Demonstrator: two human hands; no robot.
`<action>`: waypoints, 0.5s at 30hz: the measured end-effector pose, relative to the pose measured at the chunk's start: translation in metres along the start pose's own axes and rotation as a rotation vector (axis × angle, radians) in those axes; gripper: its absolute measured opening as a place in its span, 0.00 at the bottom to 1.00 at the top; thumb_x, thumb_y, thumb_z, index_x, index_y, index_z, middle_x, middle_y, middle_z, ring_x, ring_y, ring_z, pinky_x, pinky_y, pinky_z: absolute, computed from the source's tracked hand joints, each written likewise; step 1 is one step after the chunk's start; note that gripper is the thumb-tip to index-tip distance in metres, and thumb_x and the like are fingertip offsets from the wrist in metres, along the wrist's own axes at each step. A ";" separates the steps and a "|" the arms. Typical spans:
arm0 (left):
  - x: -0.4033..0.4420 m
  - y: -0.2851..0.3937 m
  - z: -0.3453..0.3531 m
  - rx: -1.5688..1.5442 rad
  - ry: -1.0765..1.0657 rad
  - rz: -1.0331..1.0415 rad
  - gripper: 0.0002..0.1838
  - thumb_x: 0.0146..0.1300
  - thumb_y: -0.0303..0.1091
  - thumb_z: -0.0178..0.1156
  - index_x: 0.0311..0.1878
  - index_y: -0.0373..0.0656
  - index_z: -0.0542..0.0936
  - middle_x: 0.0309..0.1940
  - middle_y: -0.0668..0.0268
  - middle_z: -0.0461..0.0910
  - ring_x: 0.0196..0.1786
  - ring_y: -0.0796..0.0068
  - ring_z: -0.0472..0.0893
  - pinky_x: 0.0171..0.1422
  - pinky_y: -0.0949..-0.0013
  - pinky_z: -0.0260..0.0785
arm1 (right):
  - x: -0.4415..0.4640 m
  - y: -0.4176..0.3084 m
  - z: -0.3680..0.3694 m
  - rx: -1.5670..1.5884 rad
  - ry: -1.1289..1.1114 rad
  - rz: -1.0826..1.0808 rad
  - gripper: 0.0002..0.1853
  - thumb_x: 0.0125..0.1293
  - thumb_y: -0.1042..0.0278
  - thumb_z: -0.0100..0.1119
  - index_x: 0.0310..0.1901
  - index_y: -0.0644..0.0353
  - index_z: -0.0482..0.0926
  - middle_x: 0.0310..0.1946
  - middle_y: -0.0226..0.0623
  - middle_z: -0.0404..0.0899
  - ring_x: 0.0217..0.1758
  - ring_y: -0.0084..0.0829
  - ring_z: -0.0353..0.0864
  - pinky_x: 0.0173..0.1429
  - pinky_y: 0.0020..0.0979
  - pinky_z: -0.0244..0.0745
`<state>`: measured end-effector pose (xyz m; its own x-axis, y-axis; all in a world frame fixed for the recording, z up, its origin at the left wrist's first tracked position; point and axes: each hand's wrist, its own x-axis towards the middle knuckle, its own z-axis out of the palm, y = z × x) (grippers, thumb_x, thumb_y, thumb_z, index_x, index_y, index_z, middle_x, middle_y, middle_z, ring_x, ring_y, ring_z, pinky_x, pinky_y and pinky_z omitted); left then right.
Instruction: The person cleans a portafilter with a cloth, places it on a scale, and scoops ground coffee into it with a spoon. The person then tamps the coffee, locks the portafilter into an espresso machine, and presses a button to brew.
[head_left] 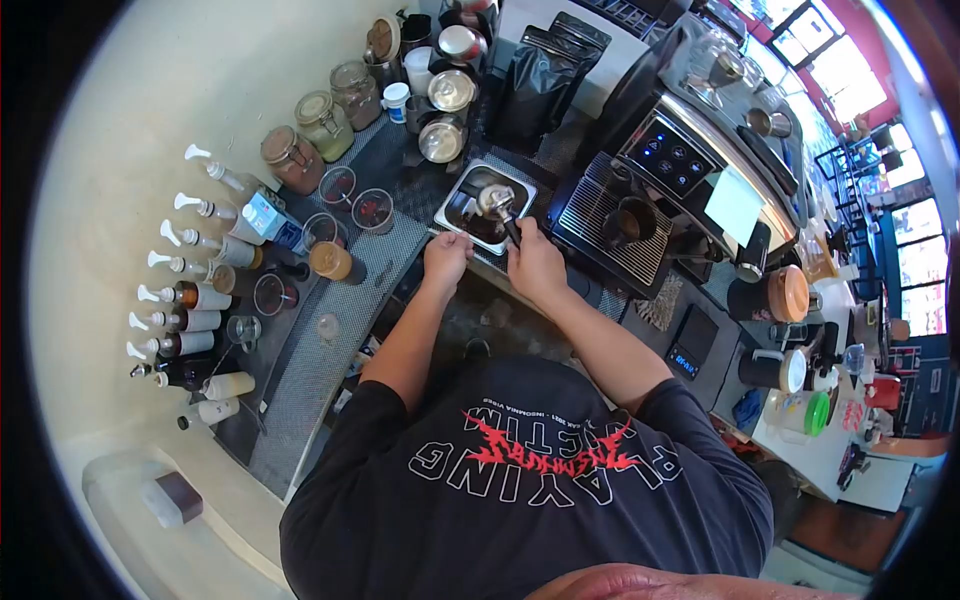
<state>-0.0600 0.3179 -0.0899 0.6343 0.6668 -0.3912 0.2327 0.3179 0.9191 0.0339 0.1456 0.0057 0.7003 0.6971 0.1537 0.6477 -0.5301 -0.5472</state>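
My right hand (537, 264) is wrapped round the dark handle of a portafilter (495, 200), whose metal head is over a steel container (527, 184) set into the counter. Dark contents show inside the container, partly covered by the portafilter. At the container's near left corner is my left hand (447, 262), its fingers closed together; whether they hold anything is too small to tell. Right of the container stands the espresso machine (680, 150), with a dark cup (628, 222) on its drip tray (590, 215).
Cups, including one with brown liquid (330, 261), stand on the mat (300, 400) at the left. Pump bottles (200, 296) line the wall. Jars (292, 160) and black bags (540, 85) stand behind. A scale (692, 340) lies at the right.
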 end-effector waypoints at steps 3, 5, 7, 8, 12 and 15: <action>-0.002 0.002 0.002 0.023 0.038 0.004 0.15 0.82 0.41 0.66 0.40 0.40 0.87 0.35 0.67 0.89 0.37 0.77 0.86 0.42 0.69 0.75 | 0.000 -0.005 -0.003 0.022 0.103 -0.064 0.22 0.77 0.66 0.65 0.67 0.62 0.71 0.53 0.60 0.85 0.48 0.63 0.90 0.50 0.59 0.85; -0.002 0.000 0.005 0.022 0.061 0.009 0.15 0.81 0.40 0.66 0.39 0.39 0.87 0.34 0.66 0.89 0.36 0.76 0.86 0.42 0.69 0.75 | 0.006 0.000 0.001 -0.033 -0.010 0.028 0.19 0.78 0.66 0.64 0.64 0.60 0.72 0.56 0.62 0.85 0.50 0.64 0.89 0.53 0.60 0.84; 0.002 -0.001 0.009 0.002 0.077 0.034 0.15 0.81 0.39 0.65 0.38 0.38 0.87 0.33 0.65 0.89 0.35 0.76 0.86 0.41 0.69 0.76 | 0.014 0.008 0.001 -0.112 -0.172 0.084 0.16 0.77 0.65 0.65 0.59 0.59 0.72 0.52 0.60 0.86 0.49 0.66 0.89 0.53 0.62 0.83; 0.002 -0.003 0.007 0.016 0.078 0.025 0.15 0.80 0.39 0.65 0.38 0.38 0.87 0.33 0.65 0.89 0.35 0.76 0.86 0.41 0.69 0.76 | 0.014 0.012 0.000 -0.083 -0.163 0.068 0.15 0.77 0.65 0.65 0.58 0.58 0.72 0.51 0.60 0.86 0.49 0.66 0.89 0.53 0.62 0.83; 0.004 -0.004 0.006 -0.019 0.076 0.012 0.15 0.79 0.39 0.65 0.39 0.37 0.87 0.34 0.64 0.89 0.35 0.75 0.86 0.41 0.68 0.76 | 0.012 -0.001 -0.016 -0.007 -0.063 0.043 0.18 0.77 0.65 0.66 0.62 0.60 0.74 0.49 0.58 0.87 0.52 0.64 0.89 0.53 0.62 0.82; 0.008 -0.010 0.005 -0.010 0.057 0.017 0.14 0.79 0.39 0.65 0.40 0.38 0.87 0.34 0.64 0.89 0.35 0.75 0.86 0.41 0.68 0.76 | 0.012 -0.009 -0.017 0.035 0.095 -0.034 0.22 0.76 0.66 0.67 0.66 0.60 0.73 0.49 0.56 0.87 0.50 0.62 0.90 0.51 0.59 0.84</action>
<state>-0.0536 0.3165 -0.1024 0.5953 0.7092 -0.3775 0.2148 0.3123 0.9254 0.0415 0.1503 0.0261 0.7048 0.6644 0.2487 0.6615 -0.4888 -0.5688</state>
